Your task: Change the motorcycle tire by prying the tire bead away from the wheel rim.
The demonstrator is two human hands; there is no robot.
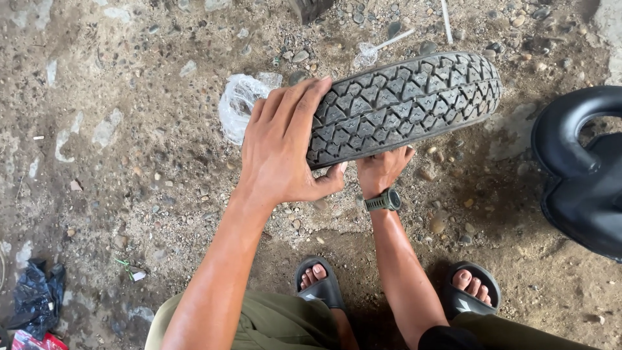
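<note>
A small black tyre (414, 100) with a blocky tread stands upright on the dirt ground, seen from above. My left hand (282, 146) lies flat over its left end, fingers spread across the tread and thumb under the near sidewall. My right hand (382, 170), with a dark green watch on the wrist, grips the tyre's near lower edge from below, its fingers hidden behind the rubber.
A black rubber inner tube (576, 168) lies at the right edge. Crumpled clear plastic (236, 104) sits behind my left hand. A black plastic bag (35, 298) is at bottom left. My feet in black slides (321, 285) rest on gravelly ground.
</note>
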